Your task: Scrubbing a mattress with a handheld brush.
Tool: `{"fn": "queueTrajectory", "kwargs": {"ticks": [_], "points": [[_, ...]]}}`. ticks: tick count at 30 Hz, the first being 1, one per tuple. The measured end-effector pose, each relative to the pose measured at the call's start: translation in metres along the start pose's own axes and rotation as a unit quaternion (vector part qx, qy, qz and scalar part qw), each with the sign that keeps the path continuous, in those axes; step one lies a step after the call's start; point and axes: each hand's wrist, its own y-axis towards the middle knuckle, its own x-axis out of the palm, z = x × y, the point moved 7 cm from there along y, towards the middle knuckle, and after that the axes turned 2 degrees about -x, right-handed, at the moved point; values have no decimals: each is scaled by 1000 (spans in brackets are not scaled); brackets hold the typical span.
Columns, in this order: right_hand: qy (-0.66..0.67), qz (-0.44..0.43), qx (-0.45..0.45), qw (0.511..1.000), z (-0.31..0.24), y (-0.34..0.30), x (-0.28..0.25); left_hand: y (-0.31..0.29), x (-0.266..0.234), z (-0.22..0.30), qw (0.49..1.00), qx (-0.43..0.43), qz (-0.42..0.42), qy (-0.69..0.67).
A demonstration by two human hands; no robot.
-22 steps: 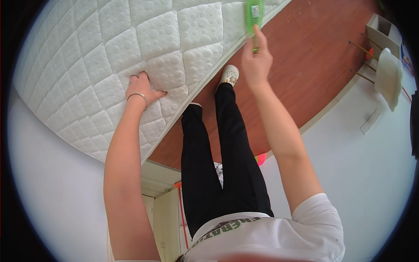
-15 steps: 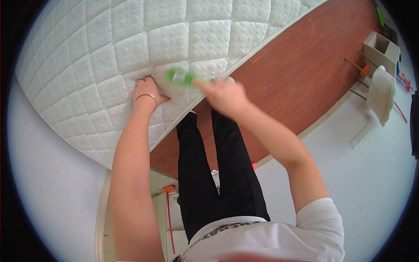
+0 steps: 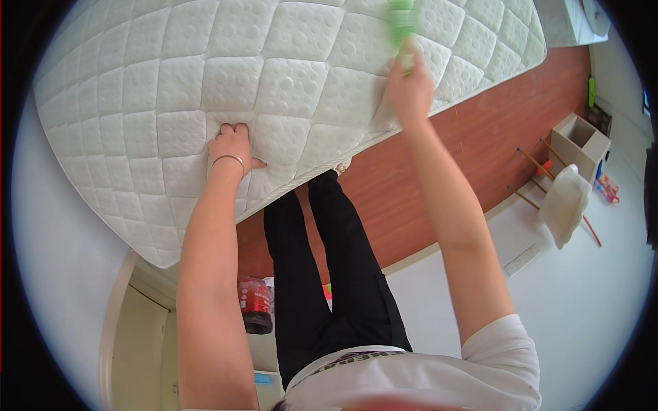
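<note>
A white quilted mattress (image 3: 288, 89) with a dimpled pattern fills the upper part of the view. My left hand (image 3: 232, 151), a thin bracelet at its wrist, presses on the mattress near its front edge, thumb stretched to the side and fingers spread, holding nothing. Farther out to the right, my right hand (image 3: 411, 89) is closed round the handle of a green-headed tool (image 3: 403, 22). Motion blurs the tool, so I cannot tell whether it is a brush or a roller. Its head lies over the mattress, pointing away from me.
Reddish-brown wooden floor (image 3: 473, 144) runs along the mattress's front edge. A white stool (image 3: 565, 205) with thin legs lies tipped at the right, near a beige open box (image 3: 582, 140). Beside my left forearm stands a red container with a dark lid (image 3: 255, 305).
My right hand has swept the green-headed tool away and to the right across the mattress. My left hand stays pressed in about the same place. The view has shifted somewhat.
</note>
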Motion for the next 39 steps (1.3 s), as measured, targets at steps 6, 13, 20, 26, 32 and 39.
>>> {"fn": "queueTrajectory", "kwargs": {"ticks": [6, 13, 20, 26, 32, 39], "points": [[-354, -327, -238, 843, -17, -83, 115, 5, 6, -9, 1000, 16, -2, -7], [-187, -84, -96, 974, -53, 13, 73, 17, 10, -6, 999, 11, -44, -12], [-262, -271, -244, 893, -73, -5, 124, 14, 10, -9, 997, 38, -45, -40], [-194, -57, -62, 977, -88, 66, 98, 25, 22, -7, 997, 36, -17, -70], [-259, -269, -434, 820, -122, -15, 156, 22, 31, -16, 996, 23, 0, -83], [-174, -129, -253, 943, -137, 51, 151, 28, 32, -6, 997, 17, 20, -74]]}}
